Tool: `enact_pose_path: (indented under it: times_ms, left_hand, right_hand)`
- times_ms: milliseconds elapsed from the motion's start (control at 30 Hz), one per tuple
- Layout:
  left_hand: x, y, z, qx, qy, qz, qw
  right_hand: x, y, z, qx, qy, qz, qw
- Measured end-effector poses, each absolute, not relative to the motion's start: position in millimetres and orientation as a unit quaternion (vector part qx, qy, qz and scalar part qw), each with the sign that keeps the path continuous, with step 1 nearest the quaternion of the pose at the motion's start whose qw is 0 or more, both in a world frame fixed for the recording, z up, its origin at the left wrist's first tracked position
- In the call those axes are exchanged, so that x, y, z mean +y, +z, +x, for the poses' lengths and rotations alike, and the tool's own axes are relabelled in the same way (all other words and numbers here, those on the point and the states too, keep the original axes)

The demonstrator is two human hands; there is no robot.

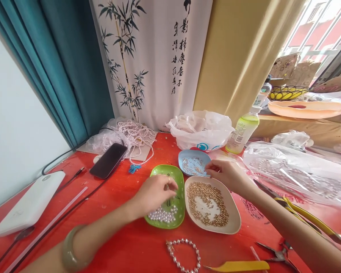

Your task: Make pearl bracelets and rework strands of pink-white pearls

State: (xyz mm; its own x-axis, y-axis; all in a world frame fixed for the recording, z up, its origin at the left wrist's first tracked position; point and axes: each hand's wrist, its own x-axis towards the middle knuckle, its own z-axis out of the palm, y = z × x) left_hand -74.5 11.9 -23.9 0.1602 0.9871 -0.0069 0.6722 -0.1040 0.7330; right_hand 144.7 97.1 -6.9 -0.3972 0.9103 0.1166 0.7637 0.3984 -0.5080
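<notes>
A single camera, worn on the person's head, looked forward and down over the red table [125, 242]. It sat near enough for the left hand [156, 192] and the right hand [226, 173] to fall around the middle of its view, with the patterned curtain [159, 57] facing it beyond and the window [321, 34] at upper right.

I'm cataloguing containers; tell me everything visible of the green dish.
The green dish is shallow, plastic-looking, round-cornered, with pale specks and dark markings. It sits face-up on the red table, beside the beige dish. Pale pearly beads lie at its near end; the left hand hides part, contact unclear.
</notes>
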Motion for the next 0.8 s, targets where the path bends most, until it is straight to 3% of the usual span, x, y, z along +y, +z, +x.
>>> enact_pose_path:
  times_ms: [167, 333, 600, 800]
  left_hand:
    - [21.2, -40.4, -84.8, 0.602, 0.189, 0.732, 0.258]
    - [19.6, -45.5, -81.3, 0.596, 0.202, 0.733, 0.258]
    - [13.2, -34.0, -62.2, 0.509, 0.384, 0.561, 0.528]
    - [3.7, -32.9, -52.4, 0.477, 0.433, 0.496, 0.582]
  right_hand:
    - [64.4, -14.1, 147.7, -0.78, 0.291, -0.514, 0.206]
    - [37.8, -17.0, 140.8, -0.763, 0.362, -0.475, 0.245]
    - [9.1, -7.3, 123.0, -0.764, 0.426, -0.408, 0.262]
    - [5.8, -9.9, 120.0, -0.756, 0.452, -0.401, 0.253]
